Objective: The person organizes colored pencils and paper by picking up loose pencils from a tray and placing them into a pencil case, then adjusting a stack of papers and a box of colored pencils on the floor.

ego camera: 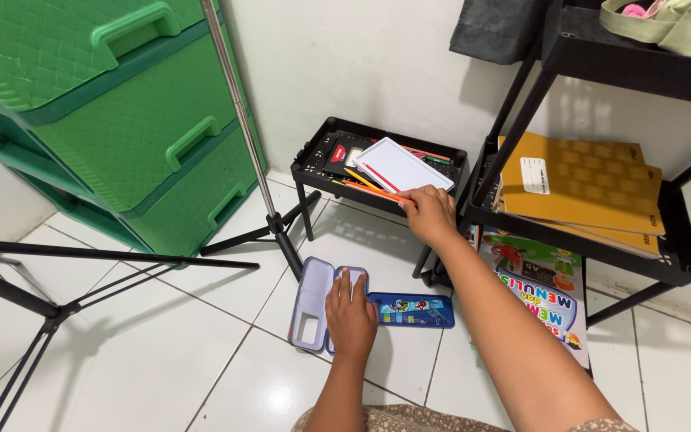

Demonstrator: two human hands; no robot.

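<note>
My left hand (351, 314) rests flat on an open blue pencil case (313, 305) lying on the white tiled floor. Its lid with a cartoon picture (412, 310) lies to the right. My right hand (429, 213) reaches to a low black tray (321, 144) and grips an orange pencil (369, 189) at the tray's front edge. The tray holds several coloured pencils and a white lined notepad (403, 165).
A green plastic drawer unit (137, 120) stands at the left. Black tripod legs (105, 256) and a metal pole (237, 104) cross the floor. A black shelf rack (665, 256) at the right holds yellow notebooks (585, 184); a colourful children's book (541, 280) lies beneath.
</note>
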